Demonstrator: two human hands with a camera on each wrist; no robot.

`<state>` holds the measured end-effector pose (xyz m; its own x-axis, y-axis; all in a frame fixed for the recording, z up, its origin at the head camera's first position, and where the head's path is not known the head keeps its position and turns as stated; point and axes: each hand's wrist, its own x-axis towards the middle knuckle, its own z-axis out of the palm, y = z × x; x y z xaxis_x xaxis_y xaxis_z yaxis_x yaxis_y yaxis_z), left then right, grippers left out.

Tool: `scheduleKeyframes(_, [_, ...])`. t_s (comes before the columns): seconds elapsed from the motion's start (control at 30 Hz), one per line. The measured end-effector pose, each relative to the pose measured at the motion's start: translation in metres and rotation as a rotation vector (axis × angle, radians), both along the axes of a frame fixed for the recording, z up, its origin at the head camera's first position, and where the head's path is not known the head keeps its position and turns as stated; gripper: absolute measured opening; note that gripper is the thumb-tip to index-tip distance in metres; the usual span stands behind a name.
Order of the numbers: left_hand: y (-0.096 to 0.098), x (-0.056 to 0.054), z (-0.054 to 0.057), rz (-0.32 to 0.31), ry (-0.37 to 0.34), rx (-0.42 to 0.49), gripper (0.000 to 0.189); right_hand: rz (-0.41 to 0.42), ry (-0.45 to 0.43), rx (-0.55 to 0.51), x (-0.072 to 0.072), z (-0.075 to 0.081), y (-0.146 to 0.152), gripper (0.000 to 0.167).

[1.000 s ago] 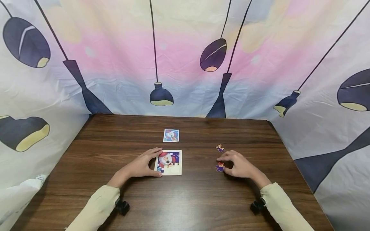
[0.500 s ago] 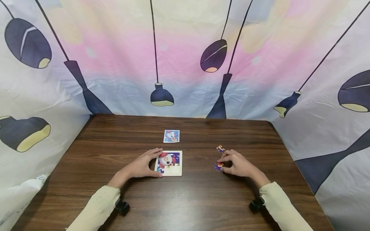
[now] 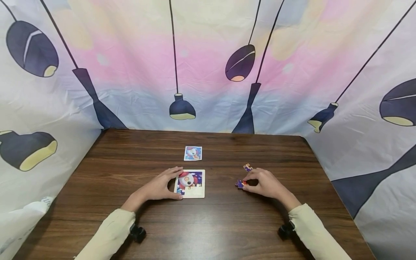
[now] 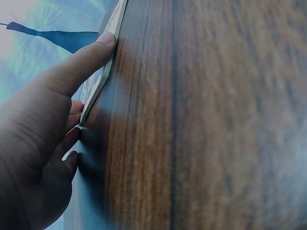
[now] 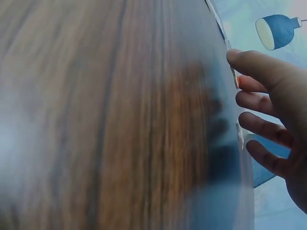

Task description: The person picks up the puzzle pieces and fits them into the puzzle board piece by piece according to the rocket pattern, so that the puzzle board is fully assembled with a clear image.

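Note:
In the head view a square jigsaw board [image 3: 202, 193] with a cream border lies flat, its picture partly filled and pale at the lower right. My left hand [image 3: 160, 185] holds the board's left side, thumb at the near edge and fingers at the far one. The left wrist view shows that thumb [image 4: 88, 60] lying over the board's rim. Over to the right, my right hand [image 3: 267, 183] pinches a purple and orange puzzle piece [image 3: 240, 184] between thumb and fingers. Just beyond these fingers lies a second puzzle piece [image 3: 248, 167], partly covered by the hand.
A small printed picture card [image 3: 193, 153] lies behind the board, showing a similar image. Everything sits on a dark wooden table [image 3: 208, 231]. Cloth printed with lamps [image 3: 208, 72] hangs along the back and both sides.
My right hand has taken the purple and orange puzzle piece and brought it slightly left, turning it somewhat. My left hand and the board have stayed put.

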<state>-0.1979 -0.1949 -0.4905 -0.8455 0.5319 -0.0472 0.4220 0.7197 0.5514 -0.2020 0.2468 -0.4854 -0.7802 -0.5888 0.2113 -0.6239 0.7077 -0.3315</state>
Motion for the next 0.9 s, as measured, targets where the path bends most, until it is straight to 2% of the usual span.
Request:
scheduleKeyframes(0.33, [0.001, 0.0, 0.0, 0.002, -0.002, 0.0, 0.106, -0.016, 0.061, -0.011, 0.0, 0.008, -0.025, 0.025])
scheduleKeyframes(0.7, [0.0, -0.001, 0.001, 0.006, -0.005, -0.014, 0.105, -0.017, 0.093, -0.013, 0.002, 0.012, -0.073, 0.029])
scheduleKeyframes(0.9, [0.0, 0.0, 0.0, 0.003, -0.007, -0.009, 0.105, 0.014, 0.094, -0.026, 0.004, 0.012, -0.098, 0.029])
